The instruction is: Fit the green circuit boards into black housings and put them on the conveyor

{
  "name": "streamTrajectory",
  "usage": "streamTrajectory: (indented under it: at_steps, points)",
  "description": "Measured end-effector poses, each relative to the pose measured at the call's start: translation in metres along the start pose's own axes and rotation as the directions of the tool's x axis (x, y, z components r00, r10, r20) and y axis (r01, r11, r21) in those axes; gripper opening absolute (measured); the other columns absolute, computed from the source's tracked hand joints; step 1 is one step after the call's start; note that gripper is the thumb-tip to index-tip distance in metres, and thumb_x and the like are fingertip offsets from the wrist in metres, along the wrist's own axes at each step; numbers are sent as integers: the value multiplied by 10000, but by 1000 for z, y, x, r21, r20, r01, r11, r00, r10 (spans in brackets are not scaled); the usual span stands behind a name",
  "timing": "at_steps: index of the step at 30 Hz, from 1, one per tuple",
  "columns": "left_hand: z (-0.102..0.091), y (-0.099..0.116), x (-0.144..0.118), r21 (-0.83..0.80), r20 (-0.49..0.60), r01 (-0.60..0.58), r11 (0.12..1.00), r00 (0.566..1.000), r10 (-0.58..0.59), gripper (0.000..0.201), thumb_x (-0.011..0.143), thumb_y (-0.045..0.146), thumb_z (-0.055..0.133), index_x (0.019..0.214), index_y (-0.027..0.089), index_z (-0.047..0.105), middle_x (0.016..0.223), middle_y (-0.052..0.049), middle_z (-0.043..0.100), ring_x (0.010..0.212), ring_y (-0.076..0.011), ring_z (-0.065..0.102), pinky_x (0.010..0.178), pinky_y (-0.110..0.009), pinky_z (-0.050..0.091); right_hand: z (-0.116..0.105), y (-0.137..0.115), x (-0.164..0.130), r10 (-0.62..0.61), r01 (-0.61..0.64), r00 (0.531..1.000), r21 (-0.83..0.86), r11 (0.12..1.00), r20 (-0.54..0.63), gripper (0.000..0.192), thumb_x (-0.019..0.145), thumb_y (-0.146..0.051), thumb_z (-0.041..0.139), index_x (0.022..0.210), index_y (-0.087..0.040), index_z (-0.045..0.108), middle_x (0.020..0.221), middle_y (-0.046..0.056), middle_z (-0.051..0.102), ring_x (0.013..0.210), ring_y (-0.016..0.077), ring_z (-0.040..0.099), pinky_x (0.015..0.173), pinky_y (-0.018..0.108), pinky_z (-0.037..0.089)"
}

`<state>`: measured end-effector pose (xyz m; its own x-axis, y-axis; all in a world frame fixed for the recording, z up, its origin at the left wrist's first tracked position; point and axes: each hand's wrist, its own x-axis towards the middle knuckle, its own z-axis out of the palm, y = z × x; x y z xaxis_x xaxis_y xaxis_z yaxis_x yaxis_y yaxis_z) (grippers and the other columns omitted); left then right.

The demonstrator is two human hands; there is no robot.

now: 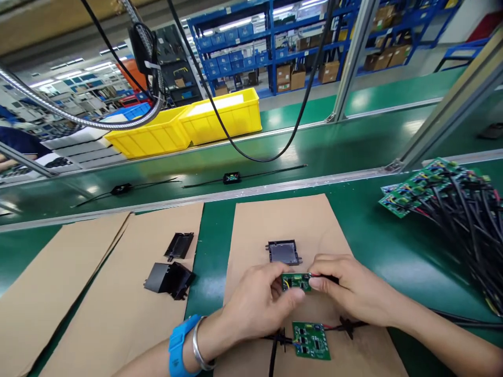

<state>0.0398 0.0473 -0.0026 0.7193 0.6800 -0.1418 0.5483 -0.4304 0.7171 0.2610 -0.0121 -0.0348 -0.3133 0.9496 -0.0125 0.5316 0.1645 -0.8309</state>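
Note:
Both hands hold a small green circuit board (297,281) above the cardboard sheet (271,220). My left hand (261,296) grips its left end between thumb and fingers. At its right end, my right hand (348,288) pinches the board where red and black wires leave it. Just beyond lies an open black plastic case half (283,252). A second green circuit board (312,340), with cables on both sides, rests on the cardboard nearer to me. Farther left, more black case parts (170,280) lie on another cardboard sheet (118,283).
A heap of circuit boards with black cables (451,193) is at the right. Beyond the metal rail, cabled black units (231,178) lie on the green surface. Yellow bins (223,118) stand behind. A black cable (271,158) hangs in front of them.

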Motion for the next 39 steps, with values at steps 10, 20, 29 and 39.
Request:
streamTrajectory:
  at_steps: [10, 20, 29, 39]
  points:
    - [-4, -2, 25, 36, -6, 140, 990, 990, -139, 64, 801, 189, 488, 736, 190, 489, 642, -4, 579, 595, -147, 552, 546, -251, 366, 23, -36, 31, -220, 126, 974, -657, 743, -61, 315, 742, -69, 521, 1041, -148, 583, 795, 56, 612, 668, 197, 541, 530, 301, 281]
    - [-57, -19, 36, 66, 82, 166, 984, 982, -171, 321, 796, 407, 669, 1028, 195, 605, 1020, -48, 652, 900, -199, 617, 797, -339, 497, -30, -7, 80, -295, 305, 950, -489, 817, 100, 193, 898, -191, 558, 1048, -264, 655, 859, -4, 669, 811, 179, 532, 664, 290, 365]
    - [-28, -55, 42, 364, 67, -41, 931, 998, 17, 601, 792, 422, 688, 1312, 209, 473, 1131, -81, 627, 1005, -264, 619, 868, -430, 514, -18, 15, 93, -200, 295, 950, -484, 824, 239, 161, 853, -159, 607, 965, -267, 652, 846, -16, 654, 840, 192, 550, 635, 294, 353]
    - [-21, -55, 41, 299, 51, -6, 954, 999, -10, 515, 781, 393, 697, 1236, 225, 524, 1135, -65, 558, 959, -232, 602, 838, -386, 524, -10, 1, 92, -77, 184, 977, -611, 770, 197, 134, 795, -181, 634, 908, -249, 654, 886, 23, 546, 648, 157, 529, 503, 286, 240]
